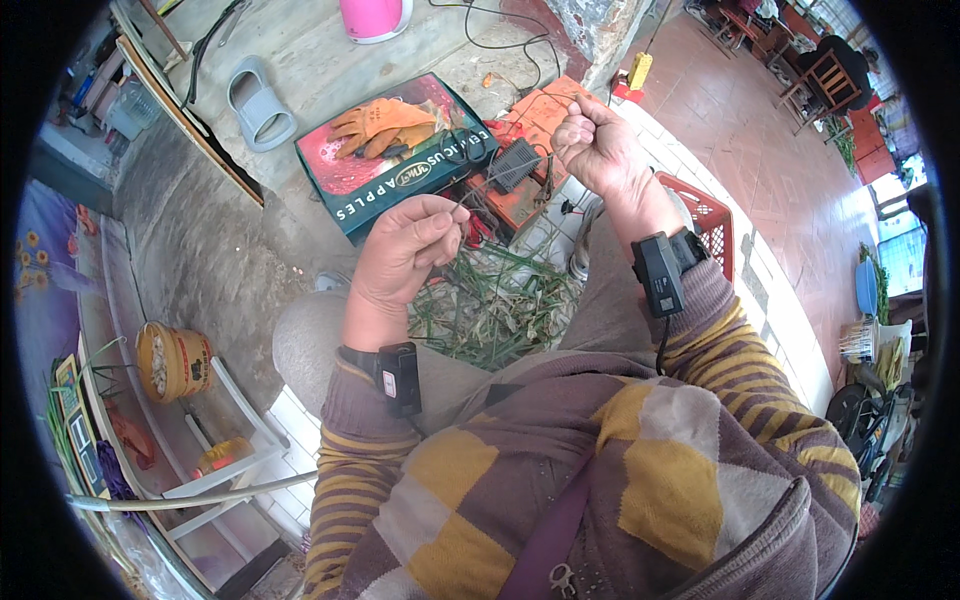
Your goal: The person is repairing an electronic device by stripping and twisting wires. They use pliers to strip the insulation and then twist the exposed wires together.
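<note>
- left hand [410, 245] is pinched narrow on a thin dark strand [476, 192], just off the near right corner of the green-and-red cardboard box [350, 212]
- right hand [605, 150] sits right of the box, fingers curled tight, looks like it's pinching the strand too, though the middle is kinda hard to trace
- strand's strung between the hands, by the box's right end
- dark ridged pad [515, 165] and orange-red block [545, 112], both right of the box
- messy green leaves [495, 305] on the wearer's side of it
- orange gloves [385, 125] lying on top, grey slipper [262, 105] to its left
</note>
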`<control>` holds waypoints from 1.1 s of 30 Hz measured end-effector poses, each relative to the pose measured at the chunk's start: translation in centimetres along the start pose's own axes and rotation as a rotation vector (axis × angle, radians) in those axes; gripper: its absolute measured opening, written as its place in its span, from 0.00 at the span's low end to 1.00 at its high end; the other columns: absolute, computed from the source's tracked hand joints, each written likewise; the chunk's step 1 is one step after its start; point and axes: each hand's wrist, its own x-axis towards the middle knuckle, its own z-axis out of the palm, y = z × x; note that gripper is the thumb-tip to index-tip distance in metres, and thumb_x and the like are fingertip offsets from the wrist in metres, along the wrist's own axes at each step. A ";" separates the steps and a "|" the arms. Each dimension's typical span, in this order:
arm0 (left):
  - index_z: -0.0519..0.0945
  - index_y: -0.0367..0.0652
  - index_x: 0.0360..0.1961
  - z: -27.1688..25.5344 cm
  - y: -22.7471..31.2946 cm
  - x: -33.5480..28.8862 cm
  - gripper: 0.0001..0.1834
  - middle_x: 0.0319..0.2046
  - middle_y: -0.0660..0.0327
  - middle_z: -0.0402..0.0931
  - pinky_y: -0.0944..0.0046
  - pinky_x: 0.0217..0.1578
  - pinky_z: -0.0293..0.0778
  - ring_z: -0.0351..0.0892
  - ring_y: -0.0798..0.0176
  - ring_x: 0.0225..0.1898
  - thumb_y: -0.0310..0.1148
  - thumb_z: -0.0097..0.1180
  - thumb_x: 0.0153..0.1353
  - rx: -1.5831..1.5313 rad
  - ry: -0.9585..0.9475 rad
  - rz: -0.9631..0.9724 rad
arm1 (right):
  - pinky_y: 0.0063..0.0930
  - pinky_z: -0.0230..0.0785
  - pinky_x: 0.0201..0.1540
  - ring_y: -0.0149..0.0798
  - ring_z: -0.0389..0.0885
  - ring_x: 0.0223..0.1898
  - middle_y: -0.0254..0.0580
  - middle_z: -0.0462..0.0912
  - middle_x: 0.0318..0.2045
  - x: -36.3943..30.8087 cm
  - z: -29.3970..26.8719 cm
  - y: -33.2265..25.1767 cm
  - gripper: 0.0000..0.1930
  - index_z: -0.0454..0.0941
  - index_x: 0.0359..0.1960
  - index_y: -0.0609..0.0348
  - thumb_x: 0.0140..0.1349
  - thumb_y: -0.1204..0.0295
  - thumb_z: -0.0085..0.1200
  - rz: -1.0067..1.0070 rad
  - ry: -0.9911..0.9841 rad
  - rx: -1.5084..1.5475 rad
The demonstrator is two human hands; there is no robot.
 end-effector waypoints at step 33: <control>0.74 0.40 0.33 -2.6 2.1 -0.4 0.08 0.14 0.72 0.62 0.70 0.29 0.58 0.58 0.75 0.17 0.33 0.47 0.64 -0.605 0.020 0.347 | 0.29 0.76 0.32 0.39 0.81 0.33 0.44 0.80 0.31 3.8 -11.3 14.0 0.09 0.75 0.37 0.60 0.61 0.69 0.47 0.376 -0.332 -1.651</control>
